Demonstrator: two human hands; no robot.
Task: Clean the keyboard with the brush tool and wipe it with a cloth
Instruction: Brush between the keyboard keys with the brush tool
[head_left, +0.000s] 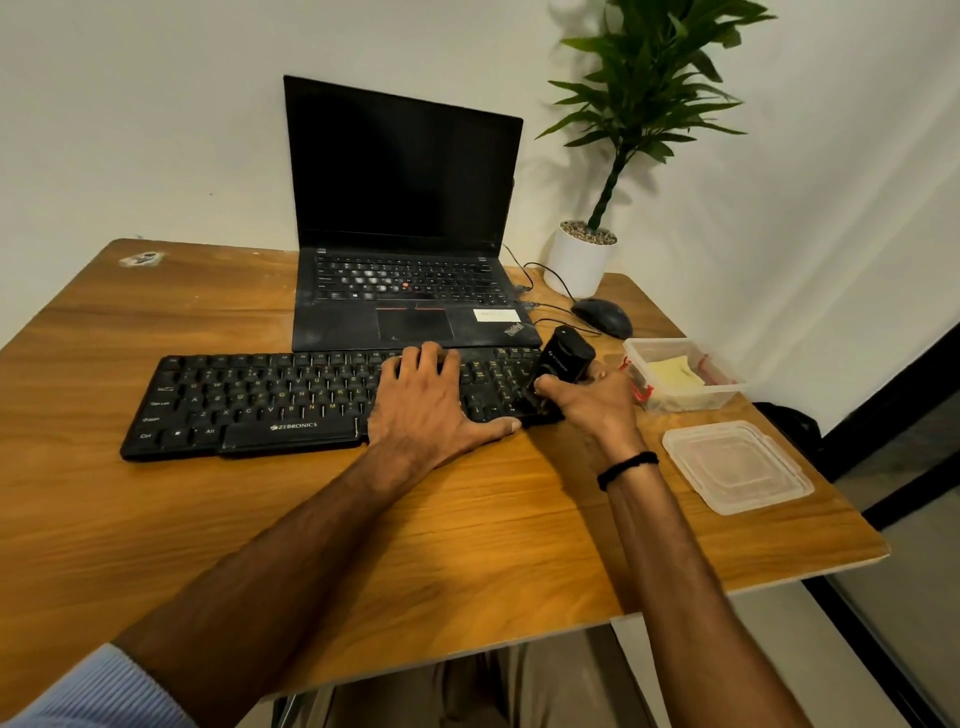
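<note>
You are in the brushing step, I judge — the wipe not yet begun; your next move calls for drawing the tool along the key rows. Counted, largest first: one table (156, 519); one laptop (405, 208); one keyboard (249, 400), lying before the laptop; one plant (644, 104); two plastic pieces — a lid (737, 467) and a tub (680, 374) holding one yellowish cloth (670, 370); one mouse (602, 317); one brush tool (563, 358). Your left hand (426, 405) lies flat on the keys, fingers spread; your right hand (597, 400) has its fingers clamped round the brush tool at the keyboard's right end.
</note>
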